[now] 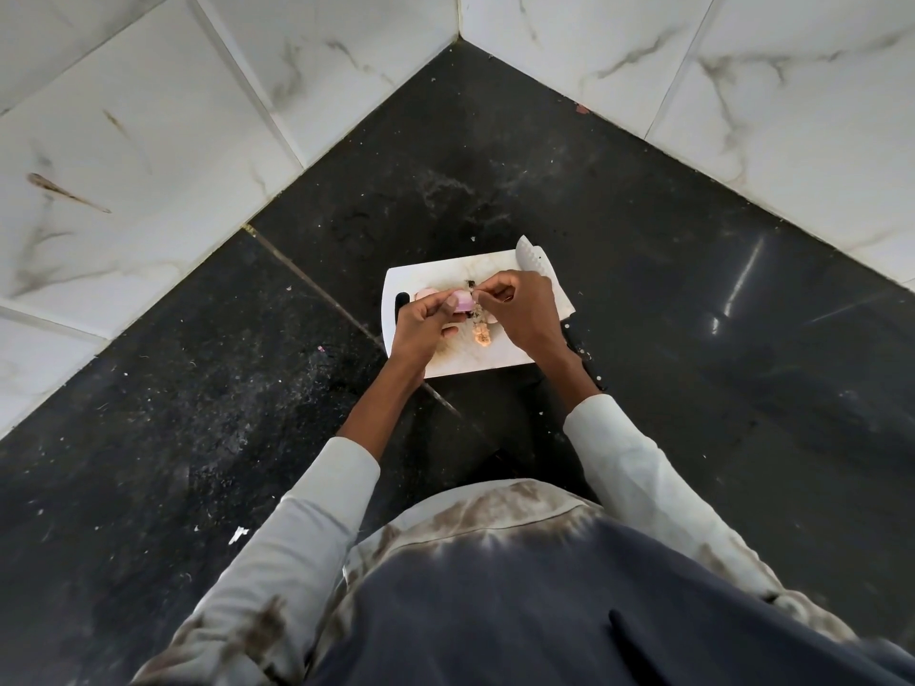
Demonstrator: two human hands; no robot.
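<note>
Onion (464, 303), small and pink-purple, is held between both hands just above the middle of a white cutting board.

Around it, a black speckled countertop (643, 314) fills the corner between marble-patterned tiled walls (148, 141). The cutting board (475, 361) lies on that counter close to the person. A broad knife (532, 259) rests along the board's right edge, blade pointing away and dark handle passing under the right wrist; no hand holds it.

The left hand (421, 329) grips the onion, thumb and curled fingers closed round it. The right hand (520, 309) has its fingertips pinched together at the onion's right end, apparently on a strip of skin, though the strip itself is too small to make out. Below the hands a small heap of tan peelings (481, 335) lies on the board. A pale rounded piece (425, 293) sits on the board just behind the left hand, mostly hidden.

The step in hand looks like peeling: one hand steadies, the other strips the dry outer layer. The next move probably calls for a firm hold by the left hand while the right pulls the pinched skin away from the onion and drops it with the other peelings, turning the onion to reach whatever skin remains
</note>
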